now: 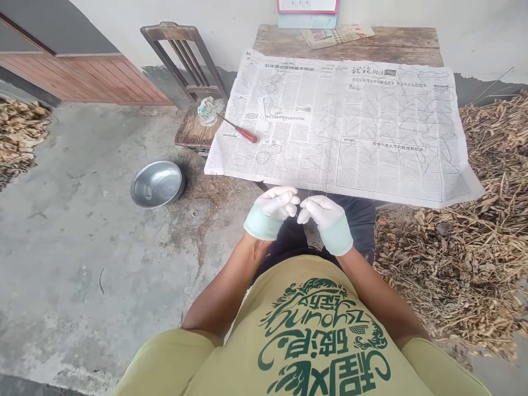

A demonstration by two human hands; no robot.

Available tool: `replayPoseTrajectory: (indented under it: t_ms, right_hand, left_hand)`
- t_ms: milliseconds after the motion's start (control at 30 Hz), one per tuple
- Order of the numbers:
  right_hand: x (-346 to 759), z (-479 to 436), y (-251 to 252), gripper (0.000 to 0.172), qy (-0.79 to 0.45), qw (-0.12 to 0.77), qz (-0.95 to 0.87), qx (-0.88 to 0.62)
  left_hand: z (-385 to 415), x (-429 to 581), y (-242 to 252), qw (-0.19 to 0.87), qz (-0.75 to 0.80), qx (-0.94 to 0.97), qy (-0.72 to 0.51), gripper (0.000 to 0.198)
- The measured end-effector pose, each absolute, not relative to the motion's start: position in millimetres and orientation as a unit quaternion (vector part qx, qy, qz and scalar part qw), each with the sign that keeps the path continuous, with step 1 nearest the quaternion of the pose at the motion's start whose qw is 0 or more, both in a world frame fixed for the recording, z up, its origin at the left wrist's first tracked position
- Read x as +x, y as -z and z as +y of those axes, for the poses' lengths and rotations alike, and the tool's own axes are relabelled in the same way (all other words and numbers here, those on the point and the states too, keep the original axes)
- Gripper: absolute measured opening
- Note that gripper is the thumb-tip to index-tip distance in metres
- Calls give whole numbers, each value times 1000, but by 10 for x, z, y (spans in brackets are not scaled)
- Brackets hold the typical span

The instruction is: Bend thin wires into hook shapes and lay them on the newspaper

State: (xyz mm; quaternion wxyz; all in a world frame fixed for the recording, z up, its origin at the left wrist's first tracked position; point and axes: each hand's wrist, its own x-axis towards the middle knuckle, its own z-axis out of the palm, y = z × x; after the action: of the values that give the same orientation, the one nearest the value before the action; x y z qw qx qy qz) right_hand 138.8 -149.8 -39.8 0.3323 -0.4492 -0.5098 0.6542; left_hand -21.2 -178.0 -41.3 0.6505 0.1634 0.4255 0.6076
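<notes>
Both my hands wear white gloves with pale green cuffs, held close together just off the table's near edge. My left hand (275,206) is closed in a pinch, and my right hand (324,216) pinches too. Between their fingertips a thin wire (309,193) shows faintly; its full shape is too fine to make out. Past them a newspaper sheet (313,176) covers most of the table. Thin wire loops (268,154) lie on its left part, and several bent zigzag wires (429,157) spread over its right part. A red-handled screwdriver (246,134) rests at the paper's left edge.
The wooden table (396,47) stands against the wall. A white strip (261,109) lies on the paper. Left of it is a wooden chair (193,129) holding a crumpled plastic bag (209,111). A metal basin (158,185) sits on the concrete floor. Dry leaves (449,264) heap at right.
</notes>
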Motion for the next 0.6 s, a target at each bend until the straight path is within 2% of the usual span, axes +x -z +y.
replayPoseTrajectory:
  t_ms: [500,600]
  right_hand:
    - [1427,-1540,408,16,-676,314,-494,-447]
    - [1440,-1537,407,16,-678,329,-486,-442]
  left_hand:
    - [-1687,-204,467,663,422,158,-598,23]
    - [-1624,-239,422,658,423,171,-599,28]
